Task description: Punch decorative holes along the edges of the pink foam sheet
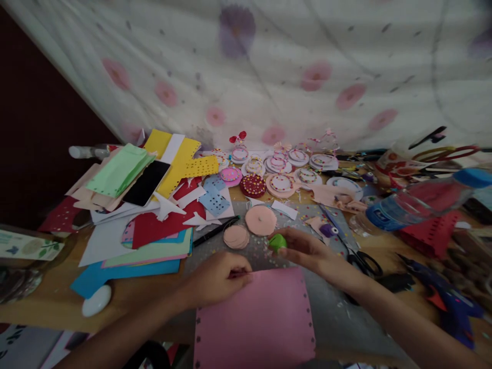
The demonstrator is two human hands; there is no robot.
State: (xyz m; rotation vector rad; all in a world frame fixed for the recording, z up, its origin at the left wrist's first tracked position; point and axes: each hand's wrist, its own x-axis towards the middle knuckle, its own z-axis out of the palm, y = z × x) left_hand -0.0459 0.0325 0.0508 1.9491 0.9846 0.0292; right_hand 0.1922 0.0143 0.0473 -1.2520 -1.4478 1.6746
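My left hand is closed on the top edge of a pink paper sheet, which has small punched holes along both side edges. In my right hand is what looks like a small green craft punch, pinched between thumb and fingers just above the sheet's top right corner. Beyond my hands lie a peach paper disc and a little stack of cut paper circles. A black pen rests left of them. The sheet's lower edge runs out of view.
Coloured papers and a black phone pile up at left. Several decorated discs stand at the back. On the right are scissors, a tilted water bottle, a purple punch-like piece and a blue glue gun.
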